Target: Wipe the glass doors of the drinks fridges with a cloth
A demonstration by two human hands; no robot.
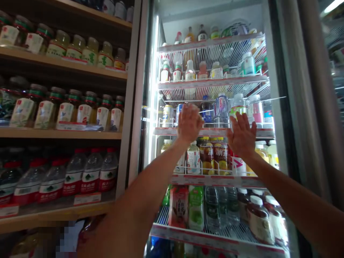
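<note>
Both my arms reach up and forward to a tall lit drinks fridge (215,82). My left hand (189,122) is raised before the middle shelf, near a blue can; motion smears it, so how its fingers are set is unclear. To its right, my right hand (242,136) is open, its fingers spread and pointing up, with nothing visible in it. It overlaps the edge of the middle shelf (215,132). Thin bright lines cross the view beside the hands, perhaps on a clear surface; whether either hand touches it I cannot tell.
Wooden shelves (61,134) at the left carry rows of juice bottles (66,111) and red-capped water bottles (71,172). Iced tea bottles (213,154) stand below my hands. Lower down are a green bottle (196,208) and dark white-capped bottles (259,218). The fridge's frame (292,107) rises at the right.
</note>
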